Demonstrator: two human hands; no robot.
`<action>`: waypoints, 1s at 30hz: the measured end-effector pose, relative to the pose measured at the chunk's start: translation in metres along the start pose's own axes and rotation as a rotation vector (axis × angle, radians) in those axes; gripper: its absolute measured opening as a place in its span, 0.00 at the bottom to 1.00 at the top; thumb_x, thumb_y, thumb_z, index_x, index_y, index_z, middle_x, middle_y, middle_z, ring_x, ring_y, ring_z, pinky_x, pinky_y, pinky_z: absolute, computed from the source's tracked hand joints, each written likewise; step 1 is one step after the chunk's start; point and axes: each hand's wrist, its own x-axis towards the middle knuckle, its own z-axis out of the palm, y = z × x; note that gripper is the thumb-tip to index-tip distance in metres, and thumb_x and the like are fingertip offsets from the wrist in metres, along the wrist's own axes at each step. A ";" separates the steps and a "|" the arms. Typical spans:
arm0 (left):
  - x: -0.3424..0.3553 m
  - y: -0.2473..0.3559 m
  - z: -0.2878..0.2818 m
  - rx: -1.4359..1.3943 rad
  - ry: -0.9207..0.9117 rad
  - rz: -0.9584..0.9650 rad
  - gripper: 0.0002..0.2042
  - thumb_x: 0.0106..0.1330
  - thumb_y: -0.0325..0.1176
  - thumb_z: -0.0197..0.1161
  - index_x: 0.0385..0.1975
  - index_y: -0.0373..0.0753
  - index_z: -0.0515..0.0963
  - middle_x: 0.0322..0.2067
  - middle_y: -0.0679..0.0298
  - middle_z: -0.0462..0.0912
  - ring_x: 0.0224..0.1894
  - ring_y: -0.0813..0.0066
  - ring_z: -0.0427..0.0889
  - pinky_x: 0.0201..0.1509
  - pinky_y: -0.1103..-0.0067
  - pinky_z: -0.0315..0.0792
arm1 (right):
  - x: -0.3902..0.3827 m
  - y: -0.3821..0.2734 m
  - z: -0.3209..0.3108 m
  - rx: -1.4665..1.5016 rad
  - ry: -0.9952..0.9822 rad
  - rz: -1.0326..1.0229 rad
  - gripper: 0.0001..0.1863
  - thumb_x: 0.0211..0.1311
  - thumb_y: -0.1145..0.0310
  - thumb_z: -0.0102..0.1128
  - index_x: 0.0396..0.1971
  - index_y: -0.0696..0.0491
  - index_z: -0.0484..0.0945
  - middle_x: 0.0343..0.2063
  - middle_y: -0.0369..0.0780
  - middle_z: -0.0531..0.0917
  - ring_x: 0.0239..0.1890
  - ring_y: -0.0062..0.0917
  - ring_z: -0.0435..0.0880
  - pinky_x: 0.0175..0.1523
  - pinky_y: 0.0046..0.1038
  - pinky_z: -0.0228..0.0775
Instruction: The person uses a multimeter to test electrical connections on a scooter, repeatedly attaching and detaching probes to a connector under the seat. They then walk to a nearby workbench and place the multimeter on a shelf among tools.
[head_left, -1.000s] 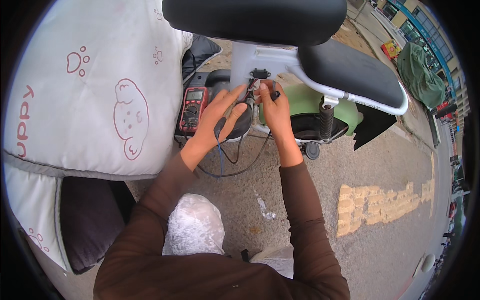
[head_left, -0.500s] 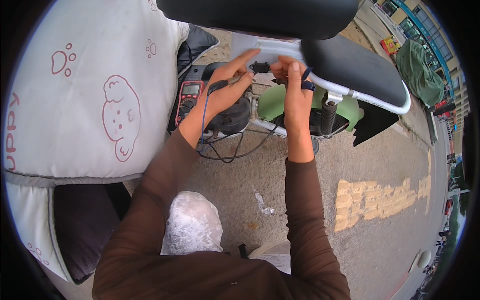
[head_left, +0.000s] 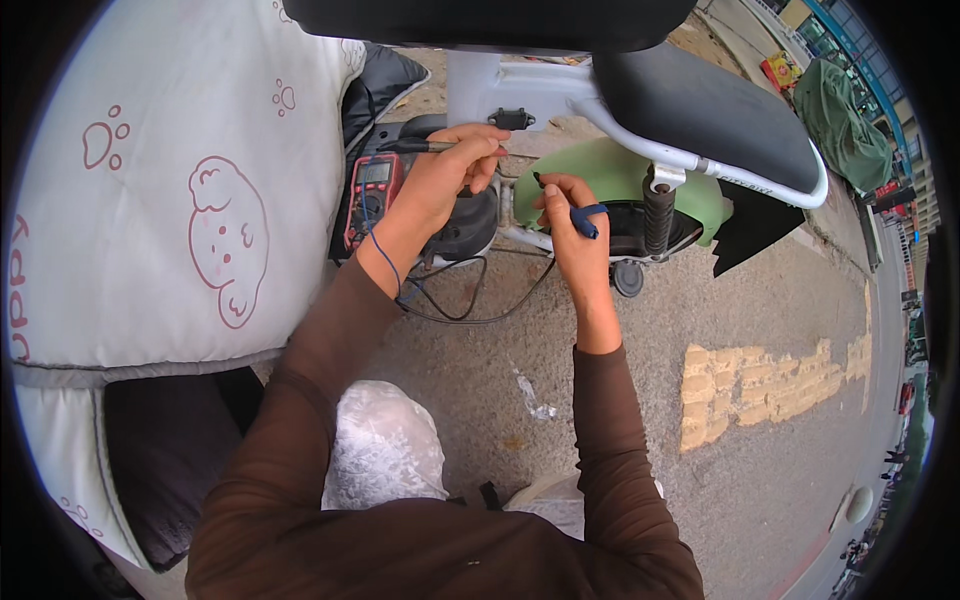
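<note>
- Left hand (head_left: 445, 185) grasps a slim black pen-shaped probe (head_left: 405, 146) near a small black plastic block (head_left: 513, 119) on the white frame (head_left: 480, 88).
- Right hand (head_left: 574, 215) pinches something small and dark (head_left: 540, 180), unclear what.
- Red-and-grey multimeter (head_left: 372, 195) lies out beside it all; work looks midway.

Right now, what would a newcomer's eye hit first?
The huge white padded cover with its dog drawing fills the left side. Upper centre, the left hand holds a dark probe beside a red multimeter, and the right hand a dark blue item. A black seat looms at the top edge.
</note>
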 end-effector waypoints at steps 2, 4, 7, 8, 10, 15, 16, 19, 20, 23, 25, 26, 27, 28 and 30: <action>0.001 -0.003 -0.001 -0.177 -0.015 -0.051 0.11 0.66 0.29 0.56 0.43 0.32 0.80 0.21 0.66 0.74 0.21 0.80 0.68 0.28 0.81 0.64 | -0.003 0.005 0.000 0.022 0.047 -0.074 0.12 0.70 0.66 0.57 0.41 0.60 0.78 0.24 0.34 0.79 0.26 0.15 0.73 0.32 0.20 0.65; 0.000 -0.006 0.003 -0.249 0.005 -0.075 0.11 0.66 0.30 0.55 0.43 0.32 0.79 0.21 0.66 0.74 0.20 0.79 0.67 0.28 0.81 0.63 | -0.003 0.011 0.000 -0.003 0.100 -0.176 0.09 0.67 0.69 0.60 0.41 0.60 0.78 0.25 0.35 0.79 0.27 0.16 0.73 0.32 0.23 0.67; 0.002 -0.008 0.000 -0.176 -0.003 -0.023 0.11 0.67 0.30 0.54 0.43 0.32 0.79 0.21 0.67 0.73 0.21 0.80 0.67 0.29 0.82 0.64 | -0.006 -0.001 -0.004 0.001 0.104 -0.090 0.06 0.66 0.72 0.60 0.36 0.60 0.77 0.24 0.34 0.79 0.28 0.14 0.73 0.34 0.21 0.67; 0.001 -0.008 0.000 -0.155 0.001 -0.005 0.12 0.67 0.30 0.54 0.43 0.32 0.79 0.21 0.67 0.73 0.22 0.80 0.68 0.29 0.82 0.64 | -0.006 -0.005 -0.003 0.015 0.092 -0.065 0.05 0.66 0.73 0.60 0.33 0.59 0.75 0.24 0.34 0.78 0.28 0.13 0.72 0.34 0.20 0.67; 0.000 -0.003 0.006 -0.117 -0.001 0.031 0.12 0.67 0.31 0.54 0.45 0.32 0.79 0.22 0.68 0.73 0.22 0.80 0.68 0.29 0.82 0.64 | -0.004 -0.003 -0.003 0.017 0.081 -0.116 0.06 0.66 0.72 0.60 0.33 0.59 0.75 0.24 0.34 0.78 0.28 0.14 0.73 0.35 0.21 0.67; 0.006 0.016 0.005 -0.013 -0.010 0.120 0.17 0.68 0.30 0.52 0.51 0.31 0.79 0.22 0.69 0.72 0.23 0.82 0.67 0.31 0.83 0.64 | 0.018 -0.013 0.003 -0.133 0.045 -0.417 0.09 0.60 0.74 0.62 0.38 0.59 0.76 0.31 0.42 0.81 0.33 0.28 0.79 0.43 0.29 0.72; 0.007 0.022 0.006 -0.006 -0.013 0.148 0.17 0.68 0.30 0.52 0.52 0.31 0.79 0.22 0.69 0.71 0.23 0.82 0.67 0.31 0.83 0.64 | 0.022 -0.015 0.004 -0.137 0.045 -0.430 0.10 0.57 0.75 0.64 0.39 0.59 0.77 0.33 0.42 0.82 0.36 0.31 0.80 0.44 0.31 0.72; 0.012 0.028 0.002 0.139 -0.050 0.158 0.20 0.69 0.30 0.52 0.59 0.30 0.74 0.23 0.69 0.71 0.25 0.81 0.66 0.35 0.82 0.65 | 0.036 -0.023 0.003 -0.213 0.035 -0.582 0.10 0.56 0.76 0.66 0.38 0.58 0.78 0.32 0.42 0.81 0.35 0.31 0.80 0.43 0.29 0.71; 0.012 0.026 0.002 0.169 -0.046 0.148 0.19 0.69 0.30 0.52 0.58 0.30 0.74 0.23 0.69 0.71 0.25 0.81 0.66 0.35 0.82 0.65 | 0.034 -0.027 0.005 -0.146 0.013 -0.500 0.09 0.55 0.76 0.68 0.36 0.58 0.78 0.31 0.41 0.81 0.33 0.30 0.80 0.41 0.28 0.71; 0.006 0.022 0.004 0.180 0.043 0.220 0.14 0.68 0.28 0.53 0.49 0.31 0.78 0.23 0.69 0.73 0.24 0.82 0.67 0.37 0.83 0.67 | 0.029 -0.025 0.001 -0.218 -0.026 -0.457 0.11 0.59 0.71 0.68 0.37 0.59 0.77 0.31 0.40 0.82 0.36 0.24 0.81 0.45 0.25 0.72; 0.004 0.017 -0.001 0.138 0.078 0.254 0.11 0.68 0.28 0.54 0.44 0.31 0.80 0.23 0.68 0.75 0.26 0.80 0.71 0.41 0.81 0.70 | 0.024 -0.022 0.002 -0.199 -0.006 -0.421 0.11 0.59 0.72 0.68 0.37 0.59 0.77 0.31 0.40 0.82 0.36 0.24 0.81 0.45 0.24 0.72; 0.008 0.013 -0.006 0.107 0.071 0.249 0.10 0.68 0.28 0.54 0.42 0.31 0.79 0.24 0.67 0.76 0.27 0.79 0.74 0.45 0.80 0.72 | 0.023 -0.020 0.002 -0.189 0.004 -0.403 0.10 0.59 0.72 0.68 0.36 0.59 0.77 0.31 0.40 0.82 0.35 0.24 0.81 0.44 0.24 0.72; 0.009 0.013 -0.007 0.075 0.066 0.244 0.09 0.69 0.28 0.54 0.41 0.31 0.79 0.24 0.66 0.77 0.29 0.77 0.77 0.49 0.78 0.73 | 0.022 -0.019 0.002 -0.192 0.005 -0.394 0.11 0.59 0.72 0.68 0.36 0.59 0.77 0.31 0.40 0.82 0.35 0.24 0.81 0.44 0.24 0.72; 0.010 0.012 -0.005 0.012 0.055 0.252 0.09 0.70 0.29 0.54 0.41 0.31 0.78 0.25 0.65 0.78 0.33 0.73 0.79 0.53 0.76 0.73 | 0.023 -0.018 0.002 -0.196 0.006 -0.386 0.11 0.59 0.72 0.68 0.36 0.59 0.77 0.31 0.40 0.82 0.36 0.23 0.80 0.44 0.24 0.72; 0.011 0.011 0.002 -0.113 0.036 0.265 0.09 0.71 0.29 0.54 0.42 0.31 0.77 0.27 0.62 0.80 0.42 0.65 0.84 0.60 0.70 0.73 | 0.025 -0.017 0.002 -0.211 -0.017 -0.399 0.11 0.59 0.71 0.69 0.36 0.59 0.77 0.30 0.40 0.82 0.36 0.23 0.81 0.44 0.24 0.72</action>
